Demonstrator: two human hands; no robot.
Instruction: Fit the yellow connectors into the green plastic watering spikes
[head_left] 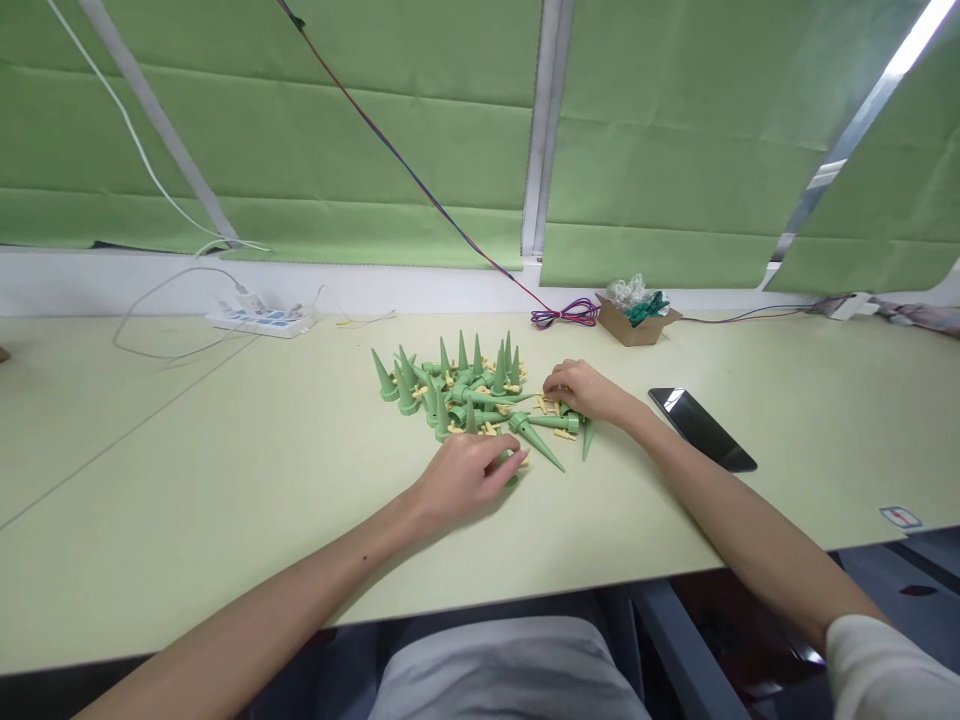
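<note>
Closest to me: a white-and-grey shirt (510,672) at the bottom of the head view, right up against the table (187,480) edge.
Left hand: the left hand (466,472) is at the near side of the pile, fingers curled with the thumb alongside. There's a bit of green just under the fingertips, but from where I sit I can't tell if it's actually gripped.
Right hand: the right hand (583,388) is at the pile's right end, fingers bent down over some yellow pieces (564,434). Can't tell if it's pinching one, the fingertips are too hidden on my feed.
Green spikes: the whole heap of green spikes (499,374) sits mid-table between and beyond the hands. Most along the back and left stand upright on their bases, others lie flat in the middle, and one near the front points its tip towards me and to the right.
Yellow bits: scattered among the spikes.
Phone: a dark phone (701,430) lies flat, screen up, just past the right forearm.
Back of table: small cardboard box (636,328) with clear plastic and something green in it, a coiled red-and-blue cable (564,315) just beside it, and a white power strip (259,321) off to the left.
Backdrop: green blinds (337,130).
</note>
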